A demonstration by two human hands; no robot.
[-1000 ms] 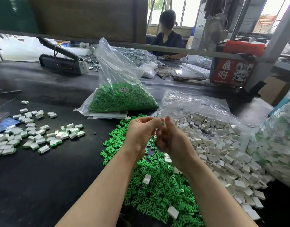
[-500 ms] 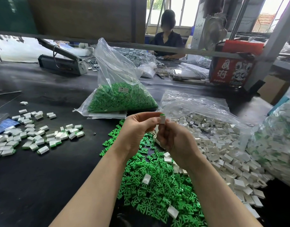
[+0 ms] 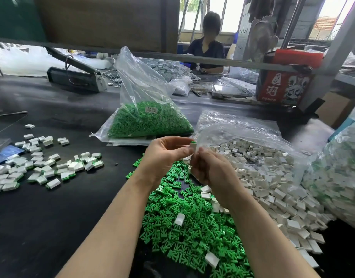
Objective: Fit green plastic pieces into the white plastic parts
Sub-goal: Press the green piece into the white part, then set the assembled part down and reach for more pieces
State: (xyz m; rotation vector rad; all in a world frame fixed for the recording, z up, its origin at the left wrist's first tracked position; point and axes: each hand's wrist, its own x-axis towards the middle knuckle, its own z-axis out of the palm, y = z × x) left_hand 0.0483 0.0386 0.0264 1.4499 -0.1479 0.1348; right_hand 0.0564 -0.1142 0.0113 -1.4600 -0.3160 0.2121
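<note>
A small white rectangular plastic part (image 3: 192,146) with a green plastic piece (image 3: 192,141) showing at its top edge is held above the black work table (image 3: 52,217), over the far edge of the loose heap of green plastic pieces (image 3: 184,227). It is pinched by the curled fingertips of the left hand (image 3: 164,155). The right hand (image 3: 208,169) is raised just beside it, fingers curled and meeting the part; further white parts seem to be cupped in its palm. A spread of loose white plastic parts (image 3: 273,183) is seen to the right, spilling from a clear bag. A sealed clear bag of green pieces (image 3: 148,121) is seen behind. Finished white-and-green pieces (image 3: 42,167) are scattered at the left.
</note>
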